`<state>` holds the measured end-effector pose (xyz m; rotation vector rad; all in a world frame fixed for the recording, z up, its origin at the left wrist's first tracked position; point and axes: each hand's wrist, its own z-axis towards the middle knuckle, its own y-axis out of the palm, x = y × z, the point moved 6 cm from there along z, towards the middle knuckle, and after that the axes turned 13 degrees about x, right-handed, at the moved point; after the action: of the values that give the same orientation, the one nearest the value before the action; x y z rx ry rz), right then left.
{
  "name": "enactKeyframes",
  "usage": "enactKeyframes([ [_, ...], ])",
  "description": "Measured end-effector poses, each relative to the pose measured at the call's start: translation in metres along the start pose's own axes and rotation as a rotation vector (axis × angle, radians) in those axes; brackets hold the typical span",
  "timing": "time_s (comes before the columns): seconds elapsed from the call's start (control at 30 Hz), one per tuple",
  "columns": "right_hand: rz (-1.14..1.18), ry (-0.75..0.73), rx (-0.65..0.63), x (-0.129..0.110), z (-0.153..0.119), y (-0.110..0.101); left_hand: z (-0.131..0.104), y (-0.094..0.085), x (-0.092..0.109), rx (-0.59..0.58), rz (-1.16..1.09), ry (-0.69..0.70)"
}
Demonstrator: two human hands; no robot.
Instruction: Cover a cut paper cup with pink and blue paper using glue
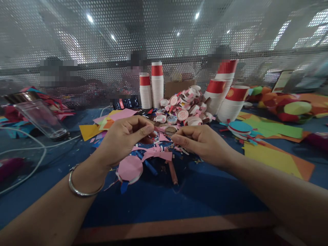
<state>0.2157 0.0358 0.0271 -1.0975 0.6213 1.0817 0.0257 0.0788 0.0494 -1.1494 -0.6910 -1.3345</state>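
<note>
My left hand (pixel 125 138) is raised over the table, thumb and forefinger pinched on a pink paper strip (pixel 160 130). Facing it, my right hand (pixel 202 141) is also closed in a pinch; whatever its fingertips hold is too small to make out. Below the hands lie a pink paper bow (pixel 157 153), a disc covered in pink paper (pixel 130 168), a blue crayon-like stick (pixel 150 165) and a brownish-pink stick (pixel 173 172). Small paper scraps are scattered around them.
Behind my hands is a heap of cut cup bottoms (pixel 182 114), with stacked paper cups (pixel 157 85) and more cup stacks (pixel 232 104) beside it. A phone (pixel 125 103) stands at the back. Left are a clear bottle (pixel 41 118) and white cable; right, coloured paper (pixel 271 157).
</note>
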Motion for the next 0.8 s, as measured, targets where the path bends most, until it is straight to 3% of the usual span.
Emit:
enactKeyframes([
  [0.8,-0.022,-0.008,-0.005,-0.0015,-0.0005,0.0004,-0.0020,0.0033,0.0028,0.011,0.028,0.001],
])
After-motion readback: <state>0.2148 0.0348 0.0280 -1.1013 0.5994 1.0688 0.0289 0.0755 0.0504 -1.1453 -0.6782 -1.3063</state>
